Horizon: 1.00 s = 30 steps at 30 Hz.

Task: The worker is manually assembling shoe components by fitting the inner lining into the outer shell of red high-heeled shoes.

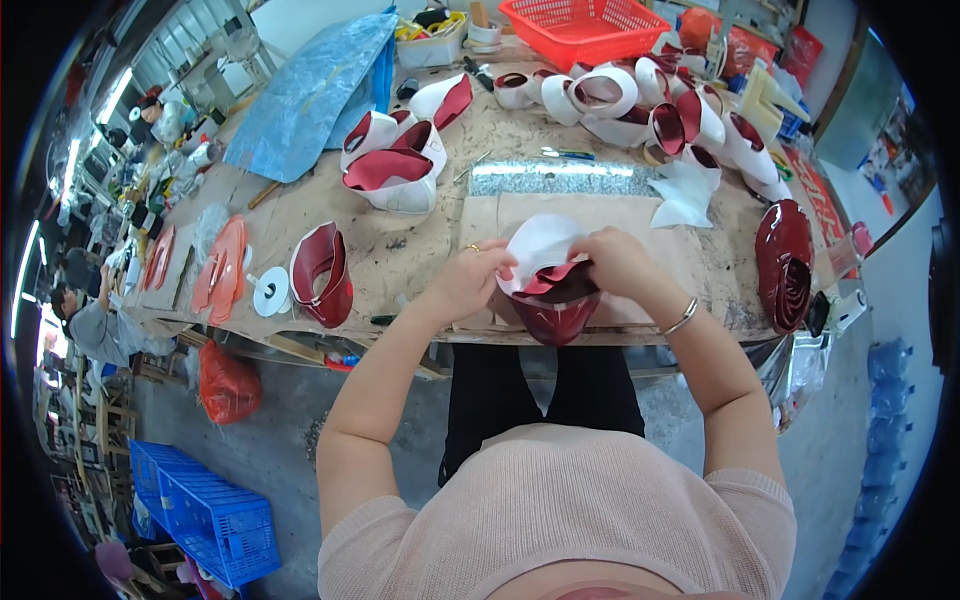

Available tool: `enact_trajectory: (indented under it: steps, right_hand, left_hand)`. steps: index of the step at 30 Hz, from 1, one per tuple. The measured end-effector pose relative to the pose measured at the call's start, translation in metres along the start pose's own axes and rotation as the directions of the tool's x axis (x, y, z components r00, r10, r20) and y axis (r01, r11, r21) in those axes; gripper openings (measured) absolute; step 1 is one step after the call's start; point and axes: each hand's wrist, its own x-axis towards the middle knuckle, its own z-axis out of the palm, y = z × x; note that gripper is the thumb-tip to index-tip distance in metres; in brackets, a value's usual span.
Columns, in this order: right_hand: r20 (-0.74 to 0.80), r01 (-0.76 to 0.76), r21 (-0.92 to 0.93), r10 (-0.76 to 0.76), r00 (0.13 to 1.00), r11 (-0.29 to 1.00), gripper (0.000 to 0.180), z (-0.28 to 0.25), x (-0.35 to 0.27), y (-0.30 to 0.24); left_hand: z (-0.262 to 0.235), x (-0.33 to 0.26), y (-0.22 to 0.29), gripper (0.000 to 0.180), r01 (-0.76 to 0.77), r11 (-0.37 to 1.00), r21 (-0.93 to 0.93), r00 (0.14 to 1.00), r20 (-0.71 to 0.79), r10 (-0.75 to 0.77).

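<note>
At the table's near edge a glossy dark red shoe upper [556, 320] stands with its open side up. A white lining piece with a red inner face [545, 243] rises out of it. My left hand [474, 278] pinches the lining's left edge between thumb and fingers. On the opposite side my right hand [622, 262] grips the lining's right edge, its fingertips partly hidden by the folded red material. Brown paper sheets [490, 222] lie beneath. Another glossy red shoe upper [322, 274] stands to the left, and nested red uppers [784, 262] lie at the right.
White-and-red lining pieces [395, 180] sit at the back left, with a larger pile [605, 92] at the back right. A metal plate [560, 179], a white roll [271, 292], a blue sheet [318, 100] and a red basket [585, 35] are on the table. Blue crates [205, 512] stand on the floor.
</note>
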Motion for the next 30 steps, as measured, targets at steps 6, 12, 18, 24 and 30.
enact_trajectory:
  steps: [6,12,18,24,30]
  right_hand:
    - [-0.052,0.261,-0.064,-0.264,0.963,0.963,0.018,0.004,0.013,-0.011]
    - [-0.090,-0.040,0.630,0.124,0.988,0.775,0.014,-0.003,0.003,0.039]
    - [-0.101,0.010,0.519,0.050,0.994,0.855,0.021,-0.001,-0.013,0.022]
    - [0.096,-0.039,0.583,-0.021,0.995,0.812,0.039,-0.003,0.008,0.015]
    - [-0.039,0.131,0.497,-0.128,0.991,0.858,0.071,-0.015,0.018,0.008]
  left_hand:
    - [-0.003,0.043,0.074,0.034,0.366,0.889,0.277,0.861,0.262,-0.436]
    - [0.010,0.021,0.026,0.024,0.510,0.802,-0.310,0.858,0.113,-0.502]
    - [0.040,0.008,0.005,0.015,0.567,0.713,-0.413,0.812,0.135,-0.568]
    - [0.040,0.013,0.025,0.018,0.526,0.785,-0.327,0.828,-0.011,-0.560]
    - [0.047,0.019,0.034,0.014,0.439,0.841,-0.315,0.859,-0.128,-0.496]
